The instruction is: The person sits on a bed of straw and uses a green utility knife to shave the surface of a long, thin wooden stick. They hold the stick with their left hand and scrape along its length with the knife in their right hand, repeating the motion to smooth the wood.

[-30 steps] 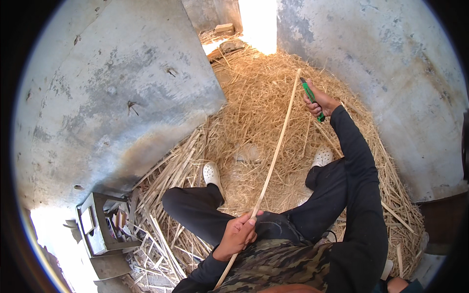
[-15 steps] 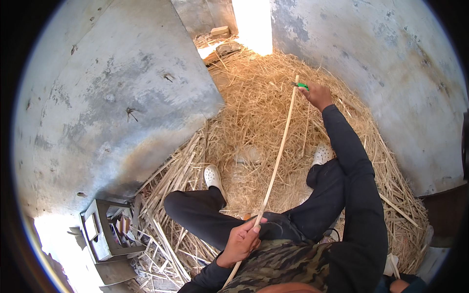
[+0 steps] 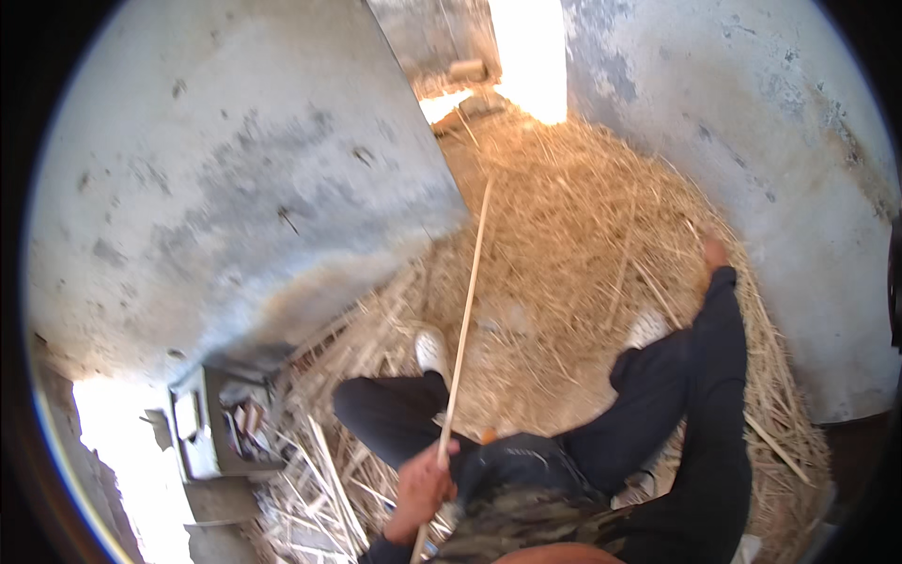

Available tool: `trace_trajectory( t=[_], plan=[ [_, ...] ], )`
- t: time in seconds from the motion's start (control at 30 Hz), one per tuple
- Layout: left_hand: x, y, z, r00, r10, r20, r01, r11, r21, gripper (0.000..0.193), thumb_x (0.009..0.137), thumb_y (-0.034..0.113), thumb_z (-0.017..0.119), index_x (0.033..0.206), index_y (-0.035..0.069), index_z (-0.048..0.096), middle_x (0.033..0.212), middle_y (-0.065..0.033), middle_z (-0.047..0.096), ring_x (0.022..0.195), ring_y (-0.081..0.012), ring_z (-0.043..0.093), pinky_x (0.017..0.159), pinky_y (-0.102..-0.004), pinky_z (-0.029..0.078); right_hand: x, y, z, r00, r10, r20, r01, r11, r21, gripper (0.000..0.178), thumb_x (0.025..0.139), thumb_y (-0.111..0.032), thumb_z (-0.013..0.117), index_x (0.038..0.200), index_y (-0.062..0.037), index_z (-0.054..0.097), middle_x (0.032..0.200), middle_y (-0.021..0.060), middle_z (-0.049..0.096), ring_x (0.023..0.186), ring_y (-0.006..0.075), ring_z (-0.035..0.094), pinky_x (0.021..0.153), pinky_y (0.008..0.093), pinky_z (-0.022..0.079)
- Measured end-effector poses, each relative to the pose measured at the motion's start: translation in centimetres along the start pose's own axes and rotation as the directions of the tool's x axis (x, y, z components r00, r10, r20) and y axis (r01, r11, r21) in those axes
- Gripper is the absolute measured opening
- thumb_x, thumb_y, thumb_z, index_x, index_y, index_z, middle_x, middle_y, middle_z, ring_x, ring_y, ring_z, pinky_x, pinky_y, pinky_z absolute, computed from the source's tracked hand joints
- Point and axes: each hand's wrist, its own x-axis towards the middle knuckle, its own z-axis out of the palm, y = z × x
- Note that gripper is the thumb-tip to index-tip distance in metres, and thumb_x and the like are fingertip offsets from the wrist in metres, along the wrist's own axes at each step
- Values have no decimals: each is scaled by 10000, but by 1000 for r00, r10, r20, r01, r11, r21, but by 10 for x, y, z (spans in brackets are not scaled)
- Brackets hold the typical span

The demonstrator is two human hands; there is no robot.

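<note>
A long, thin, pale stick [image 3: 467, 310] slants up from my lap toward the far heap of shavings. My left hand [image 3: 422, 489] grips it near its lower end, fingers wrapped round it. The stick's far end stands free, with no hand on it. Out to the right, close to the wall, is my right hand [image 3: 716, 252], blurred and seen from the back. Its fingers are hidden, so whatever it may hold does not show. Pale shavings [image 3: 554, 235] lie around and beneath that hand.
Lengths of split stalk [image 3: 329, 470] lie at my left beside a small open-fronted cabinet [image 3: 211, 428] with odds and ends inside. Grey walls stand at left [image 3: 216, 188] and right [image 3: 752, 141]. A bright gap [image 3: 531, 61] opens at the far end. My pale clogs [image 3: 432, 352] rest on the litter.
My right hand has left the stick's far end and swung right and nearer, toward the wall. The green-handled tool it held no longer shows. The stick's far end has shifted left; my left hand keeps hold.
</note>
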Motion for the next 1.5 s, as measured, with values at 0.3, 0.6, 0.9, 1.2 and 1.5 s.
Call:
trace_trajectory(
  t=[0.3, 0.6, 0.9, 1.2, 1.5],
  plan=[
    [61, 26, 40, 969, 110, 220, -71, 982, -177, 359, 1011, 156, 438, 1308, -43, 466, 541, 70, 320, 456, -28, 271, 471, -219, 273, 15, -223, -164, 938, -232, 256, 94, 886, 455, 660, 932, -639, 361, 961, -72, 697, 577, 64, 548, 513, 214, 531, 493, 381, 408],
    [46, 23, 42, 960, 36, 279, 31, 973, -230, 360, 1017, 202, 429, 1287, -33, 476, 493, 48, 333, 402, -46, 274, 492, -242, 323, -18, -304, -174, 832, -551, 71, 441, 733, 518, 686, 884, -724, 358, 656, -129, 609, 450, -21, 419, 365, 115, 386, 359, 308, 310],
    [6, 11, 34, 841, -129, 525, 409, 787, -462, 295, 1037, 210, 354, 1241, 17, 446, 476, 48, 290, 358, -63, 260, 528, -246, 317, 35, -270, -136, 932, -353, -78, 336, 767, 547, 684, 882, -709, 373, 828, -113, 704, 492, 42, 496, 430, 209, 488, 418, 367, 365],
    [-8, 4, 39, 857, -232, 460, 375, 893, -248, 328, 1025, 260, 412, 1227, 8, 469, 497, 48, 286, 419, -61, 259, 523, -247, 303, 51, -230, -113, 919, -348, -185, 390, 867, 311, 724, 848, -755, 373, 654, -104, 624, 504, 79, 530, 449, 253, 552, 436, 409, 421],
    [4, 10, 21, 900, -256, 354, 316, 941, -124, 322, 1021, 240, 429, 1240, 10, 485, 540, 47, 252, 460, -64, 220, 496, -249, 255, 41, -182, -59, 825, -548, 138, 526, 834, 165, 762, 781, -830, 355, 563, -110, 475, 493, 68, 487, 456, 260, 532, 431, 397, 396]
  ],
)
